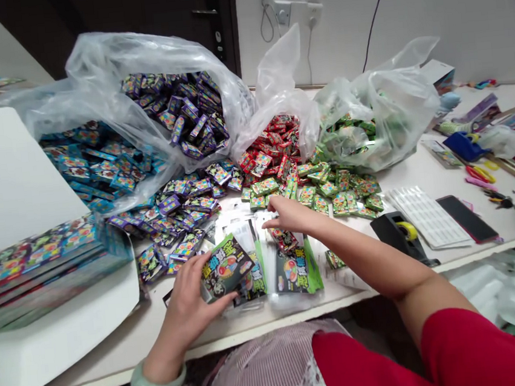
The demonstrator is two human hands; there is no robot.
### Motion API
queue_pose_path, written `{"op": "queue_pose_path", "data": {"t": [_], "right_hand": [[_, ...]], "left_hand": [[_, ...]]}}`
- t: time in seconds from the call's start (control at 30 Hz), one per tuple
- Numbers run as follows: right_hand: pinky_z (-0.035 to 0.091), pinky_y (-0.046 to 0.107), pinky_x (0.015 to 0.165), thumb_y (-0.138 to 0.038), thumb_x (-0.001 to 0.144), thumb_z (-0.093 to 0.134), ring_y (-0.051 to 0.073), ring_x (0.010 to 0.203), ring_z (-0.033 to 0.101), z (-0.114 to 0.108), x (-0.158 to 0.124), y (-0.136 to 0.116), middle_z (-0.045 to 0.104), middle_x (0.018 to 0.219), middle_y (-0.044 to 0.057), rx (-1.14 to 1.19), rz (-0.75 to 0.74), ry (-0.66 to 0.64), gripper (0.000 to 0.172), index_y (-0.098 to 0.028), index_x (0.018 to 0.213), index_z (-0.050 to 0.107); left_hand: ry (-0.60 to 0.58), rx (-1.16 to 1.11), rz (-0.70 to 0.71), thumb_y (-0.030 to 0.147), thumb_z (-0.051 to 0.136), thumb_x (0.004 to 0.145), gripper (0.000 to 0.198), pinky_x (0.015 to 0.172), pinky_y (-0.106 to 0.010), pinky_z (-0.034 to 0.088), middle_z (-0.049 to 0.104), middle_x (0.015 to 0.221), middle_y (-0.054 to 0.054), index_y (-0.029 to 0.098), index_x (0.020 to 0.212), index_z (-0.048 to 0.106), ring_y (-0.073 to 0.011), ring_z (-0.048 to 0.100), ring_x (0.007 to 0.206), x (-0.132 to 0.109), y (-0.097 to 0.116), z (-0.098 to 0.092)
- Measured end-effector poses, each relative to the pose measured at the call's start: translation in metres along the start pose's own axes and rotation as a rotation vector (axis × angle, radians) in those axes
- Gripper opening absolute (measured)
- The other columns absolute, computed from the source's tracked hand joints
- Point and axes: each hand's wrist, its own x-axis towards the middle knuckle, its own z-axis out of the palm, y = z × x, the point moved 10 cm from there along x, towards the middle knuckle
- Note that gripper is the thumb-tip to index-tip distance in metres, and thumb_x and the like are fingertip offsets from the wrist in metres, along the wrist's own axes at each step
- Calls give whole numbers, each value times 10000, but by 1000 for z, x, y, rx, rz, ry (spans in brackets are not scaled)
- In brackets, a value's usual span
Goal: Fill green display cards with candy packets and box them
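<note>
Left hand (187, 304) pinched a green-and-black printed packet (226, 267) between thumb and fingers (213, 299), thumb on top, just above the bench (118, 352) front edge. Packet was tilted, long axis running lower left to upper right, top end pointing away toward the upper right. It sat over a second similar packet (252, 284); a third (292, 270) lay just right of it, with clear plastic sleeves (264, 265) between them. Right hand (289, 214) reached over that pile, fingers spread, index finger pointing left; contact with the sleeves could not be told. Small red packets (284, 239) lay just under it.

Loose small boxes covered the bench ahead, blocking the way to three clear plastic bags: blue and purple boxes (176, 110), red (271, 143), green (352, 135). Stacked flat packs (41, 268) sat in a white cardboard box (10, 180) on the left. On the right were a black tape dispenser (400, 234), a white sheet (428, 216), a phone (467, 218) and scissors (481, 174).
</note>
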Motion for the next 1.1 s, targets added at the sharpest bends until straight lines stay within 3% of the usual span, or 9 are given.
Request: {"op": "queue_pose_path", "data": {"t": [0.13, 0.2, 0.27, 0.33, 0.47, 0.67, 0.83, 0.97, 1.1], "right_hand": [[480, 354, 867, -376, 792, 718, 234, 1011, 597, 5, -14, 2, 636, 1112, 100, 120, -162, -95, 408, -171, 1113, 572], [396, 436, 1016, -381, 658, 827, 300, 1234, 476, 16, -29, 3, 551, 1308, 120, 34, -292, -180, 672, -207, 1239, 537], [303, 514, 1081, -346, 600, 854, 344, 1330, 367, 27, -44, 3, 470, 1408, 127, -46, -370, -223, 804, -228, 1312, 498], [310, 522, 1073, -297, 643, 809, 335, 1302, 403, 27, -55, -2, 483, 1385, 146, -42, -413, -181, 754, -200, 1320, 492], [372, 437, 1061, -257, 690, 742, 271, 1269, 428, -5, -73, -35, 479, 1350, 138, 113, -520, -18, 724, -191, 1349, 449], [406, 413, 1024, -245, 731, 724, 275, 1208, 447, 0, -89, -87, 469, 1356, 164, -74, -740, -215, 733, -137, 1395, 434], [448, 425, 958, -289, 738, 727, 297, 1116, 485, 3, -83, -98, 511, 1298, 196, -202, -745, -207, 684, -85, 1349, 495], [441, 433, 968, -301, 730, 738, 295, 1117, 498, 0, -86, -102, 538, 1274, 183, -158, -761, -232, 682, -97, 1340, 510], [439, 433, 983, -289, 706, 761, 288, 1149, 503, 5, -90, -104, 533, 1301, 152, -100, -810, -295, 678, -150, 1325, 523]], "left_hand": [[-13, 21, 6, 601, 661, 733, 807, 1027, -517, 407, 498, 1265, -125, 233, 1379, 350, -339, 478, 1203, -11, -4, -2], [-18, 30, 5, 600, 664, 731, 802, 1020, -515, 413, 501, 1263, -121, 242, 1377, 350, -339, 479, 1204, -16, -7, -4], [-41, 24, 19, 587, 668, 733, 791, 1011, -506, 423, 503, 1261, -115, 248, 1373, 350, -334, 486, 1196, -17, -5, -2], [-71, 7, 37, 560, 679, 736, 783, 1007, -493, 430, 499, 1259, -111, 250, 1372, 343, -322, 495, 1183, -14, 2, 2], [-89, -7, 61, 482, 713, 738, 776, 1026, -493, 415, 473, 1274, -118, 246, 1373, 333, -312, 476, 1197, -6, 19, 2], [-110, -47, 122, 425, 740, 727, 798, 1040, -507, 400, 463, 1297, -130, 234, 1386, 332, -317, 454, 1219, -5, 35, -4], [-146, -76, 106, 419, 757, 709, 822, 1031, -512, 406, 460, 1293, -135, 229, 1383, 326, -320, 453, 1215, -10, 35, 2], [-100, -95, 71, 417, 757, 705, 830, 1017, -520, 414, 463, 1283, -136, 236, 1386, 319, -321, 461, 1198, -12, 31, -1], [-142, -122, 102, 435, 759, 699, 852, 1034, -521, 399, 455, 1302, -139, 229, 1398, 318, -325, 443, 1219, -16, 33, 1]]}}
